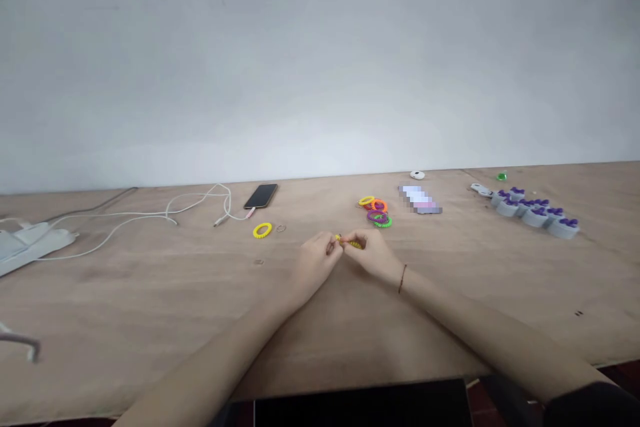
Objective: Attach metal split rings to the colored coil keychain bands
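Yellow coil (356,245) is between your hands, mid-desk (320,340). Your left hand (319,252) and right hand (373,253) both pinch it, fingertips together. Work on it looks underway, not finished; fingers hide most, so can't tell how much is done. Yellow ring (261,236) lies apart, left; coloured coils (383,206) sit piled just beyond your right hand, unheld.

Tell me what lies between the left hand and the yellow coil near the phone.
In the head view, a small pale ring lies there, much nearer the yellow coil than the left hand.
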{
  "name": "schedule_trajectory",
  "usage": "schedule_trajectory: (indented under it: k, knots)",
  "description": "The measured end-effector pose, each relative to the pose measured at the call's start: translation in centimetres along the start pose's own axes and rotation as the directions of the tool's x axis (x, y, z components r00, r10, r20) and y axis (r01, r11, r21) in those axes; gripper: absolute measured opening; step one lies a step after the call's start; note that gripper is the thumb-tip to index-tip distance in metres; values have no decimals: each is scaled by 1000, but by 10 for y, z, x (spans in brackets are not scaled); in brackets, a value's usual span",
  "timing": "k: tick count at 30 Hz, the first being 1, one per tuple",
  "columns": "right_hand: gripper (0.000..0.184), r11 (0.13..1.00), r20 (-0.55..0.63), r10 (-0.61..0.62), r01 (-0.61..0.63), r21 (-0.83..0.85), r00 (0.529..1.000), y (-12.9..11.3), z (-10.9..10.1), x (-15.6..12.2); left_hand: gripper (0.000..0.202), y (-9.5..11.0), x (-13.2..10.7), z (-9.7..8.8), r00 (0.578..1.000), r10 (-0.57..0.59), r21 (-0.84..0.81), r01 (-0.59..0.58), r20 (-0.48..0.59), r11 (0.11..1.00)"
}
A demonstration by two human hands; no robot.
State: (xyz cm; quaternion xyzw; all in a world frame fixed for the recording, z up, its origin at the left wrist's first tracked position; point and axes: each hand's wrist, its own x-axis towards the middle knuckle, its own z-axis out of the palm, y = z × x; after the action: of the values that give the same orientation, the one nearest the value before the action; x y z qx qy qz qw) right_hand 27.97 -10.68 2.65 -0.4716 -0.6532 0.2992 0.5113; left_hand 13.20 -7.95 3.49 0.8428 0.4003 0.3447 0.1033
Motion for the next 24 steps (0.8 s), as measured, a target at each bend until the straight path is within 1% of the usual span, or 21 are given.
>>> schedule_trajectory:
  k: [3, 5, 7, 9, 10, 12, 15, 18, 20, 22, 24]
  knots:
    - [17, 987, 10, -63, 64, -148, 998, -3, 0, -2, 19, -1, 0, -1, 1000, -15, 11, 15, 12, 1000]
    - [17, 979, 7, -80, 80, -187, 997, -3, 0, -3, 18, -2, 1, -2, 999, -34, 17, 34, 31, 999]
    - [15, 991, -1, -47, 47, -125, 999, -2, 1, -2, 18, -2, 3, -4, 996, -66, 8, 65, 56, 998]
    - [14, 1000, -14, 10, -10, 6, 1000, 1, 2, 0, 15, -3, 5, -6, 992, -106, -49, 109, 66, 993]
    - [14, 997, -21, 36, -35, 71, 999, 2, 2, 1, 15, -4, 6, -7, 990, -121, -98, 127, 67, 987]
    - [17, 986, -27, 65, -60, 156, 997, 4, 2, 3, 23, -6, 8, -6, 989, -127, -222, 142, 79, 965]
    - [21, 987, -19, 51, -47, 157, 999, 6, -1, 5, 30, -13, 11, -2, 983, -96, -412, 154, 157, 898]
    - [23, 991, -17, 63, -61, 119, 998, 8, -6, 7, 31, -19, 14, 3, 970, -84, -569, 204, 230, 797]
    - [23, 998, 0, 43, -42, 49, 999, 9, -10, 8, 31, -22, 16, 3, 959, -106, -638, 255, 263, 727]
    - [22, 995, 30, -51, 53, -81, 998, 9, -14, 9, 31, -23, 17, 3, 945, -147, -666, 311, 291, 678]
    - [19, 960, 68, -162, 173, -218, 984, 9, -17, 9, 32, -23, 18, 2, 935, -167, -668, 341, 312, 662]
